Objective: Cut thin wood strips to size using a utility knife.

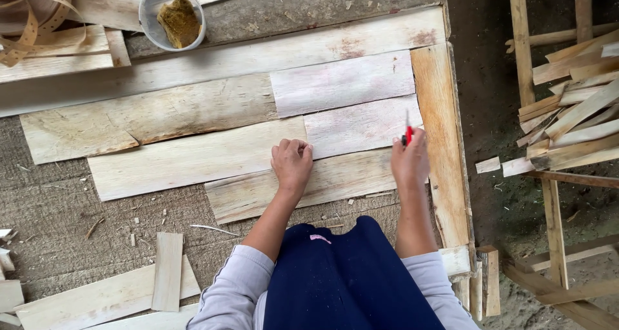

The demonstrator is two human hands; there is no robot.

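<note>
Head view. Thin veneer sheets [193, 156] laid edge to edge on the work surface — several rows already down, near-left ground bare, so patching judged partly done. Left hand [292, 162] curled in a loose fist, knuckles pressing the seam between two sheets. Right hand [410, 159] closed around a red-handled cutter [407, 131], blade pointing far, at the right end of a pale sheet. Around: plastic tub [173, 15] far left, tape roll [32, 14] beside it, offcut strips [574, 120] heaped right — nothing blocking the hands.
</note>
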